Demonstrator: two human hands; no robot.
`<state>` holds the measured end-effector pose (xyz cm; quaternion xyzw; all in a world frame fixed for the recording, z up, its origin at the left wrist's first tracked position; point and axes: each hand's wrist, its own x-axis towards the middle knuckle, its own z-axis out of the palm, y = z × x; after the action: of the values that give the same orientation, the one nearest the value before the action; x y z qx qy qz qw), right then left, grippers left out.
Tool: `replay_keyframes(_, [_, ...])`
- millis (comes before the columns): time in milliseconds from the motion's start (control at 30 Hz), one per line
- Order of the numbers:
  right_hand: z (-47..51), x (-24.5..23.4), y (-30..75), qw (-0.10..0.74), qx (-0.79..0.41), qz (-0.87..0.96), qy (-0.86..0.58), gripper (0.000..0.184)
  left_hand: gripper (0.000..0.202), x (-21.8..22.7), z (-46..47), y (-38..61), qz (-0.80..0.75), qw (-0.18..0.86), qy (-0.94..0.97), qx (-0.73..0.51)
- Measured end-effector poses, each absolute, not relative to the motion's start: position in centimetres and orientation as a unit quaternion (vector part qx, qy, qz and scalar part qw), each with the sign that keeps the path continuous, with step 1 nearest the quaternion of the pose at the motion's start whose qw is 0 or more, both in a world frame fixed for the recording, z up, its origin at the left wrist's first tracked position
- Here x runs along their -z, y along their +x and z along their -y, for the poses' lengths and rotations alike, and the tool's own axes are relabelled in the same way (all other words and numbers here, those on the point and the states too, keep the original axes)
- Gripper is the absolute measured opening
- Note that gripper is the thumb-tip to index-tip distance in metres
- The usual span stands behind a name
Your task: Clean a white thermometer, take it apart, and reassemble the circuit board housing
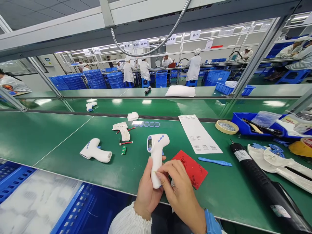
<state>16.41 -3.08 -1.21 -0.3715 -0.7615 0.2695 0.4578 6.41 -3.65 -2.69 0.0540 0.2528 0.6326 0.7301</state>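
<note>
My left hand (pixel 147 190) is wrapped round the grip of a white thermometer gun (pixel 156 152), which stands upright over the green bench with its small screen and blue buttons facing me. My right hand (pixel 177 188) pinches the lower part of the same grip from the right. A second finished thermometer gun (pixel 95 151) lies on its side to the left. Behind it lie an open half shell (pixel 122 129) with red wires and a small green circuit board (pixel 123 150). A red card (pixel 191 168) lies just right of my hands.
A black electric screwdriver (pixel 260 182) lies at the right, beside white shell halves (pixel 280 164), a blue plastic pry tool (pixel 214 161), a printed sheet (pixel 198 133), a tape roll (pixel 227 126) and a blue parts tray (pixel 240 125). Blue crates (pixel 80 208) sit below the bench edge. Several workers in white stand far behind.
</note>
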Motion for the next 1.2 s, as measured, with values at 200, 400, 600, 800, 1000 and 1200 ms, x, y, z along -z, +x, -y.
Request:
replay_keyframes(200, [3.4, 1.9, 16.6, 0.484, -0.369, 0.701, -0.372, 0.017, 0.041, 2.7, 3.8, 6.4, -0.271, 0.732, 0.093, -0.619])
replay_keyframes(400, [3.5, 2.1, 17.2, 0.492, -0.490, 0.624, -0.358, 0.018, 0.041, 2.3, 3.5, 6.5, -0.209, 0.730, 0.100, -0.643])
replay_keyframes(600, [3.7, 2.3, 17.6, 0.495, -0.491, 0.611, -0.375, 0.019, 0.044, 2.3, 3.5, 6.4, -0.210, 0.725, 0.116, -0.646])
replay_keyframes(800, [3.5, 2.5, 18.3, 0.496, -0.448, 0.630, -0.396, 0.016, 0.041, 2.2, 3.5, 6.5, -0.227, 0.723, 0.114, -0.642])
replay_keyframes(1000, [3.5, 2.3, 18.5, 0.499, -0.435, 0.636, -0.397, 0.013, 0.042, 2.0, 3.7, 6.6, -0.243, 0.714, 0.116, -0.647])
replay_keyframes(1200, [3.6, 2.2, 17.6, 0.502, -0.451, 0.625, -0.392, 0.015, 0.042, 2.0, 3.6, 6.7, -0.252, 0.717, 0.093, -0.643])
